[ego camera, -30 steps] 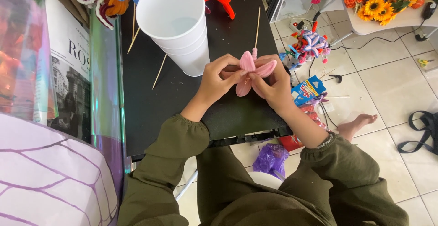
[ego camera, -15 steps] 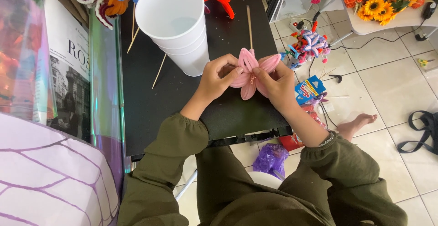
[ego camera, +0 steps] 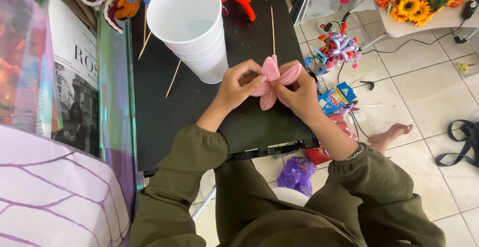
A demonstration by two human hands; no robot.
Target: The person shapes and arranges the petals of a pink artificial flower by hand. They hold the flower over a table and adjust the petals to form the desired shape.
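Head view: left hand (ego camera: 238, 85) and right hand (ego camera: 298, 95) fingers are pinching pink fuzzy pipe-cleaner flower (ego camera: 272, 77) on wooden skewer (ego camera: 272, 27), shaping petals; white foam cup (ego camera: 192, 27) just beyond left fingers.

left hand (ego camera: 238, 85): pinching the pink flower (ego camera: 272, 80) from its left side
right hand (ego camera: 298, 95): gripping the flower's right petals
skewer (ego camera: 273, 27): rises from the flower, over the black table (ego camera: 164, 112)
white cups (ego camera: 192, 27): stacked, just left of the hands
floor: bare foot (ego camera: 391, 136), blue packet (ego camera: 338, 96)
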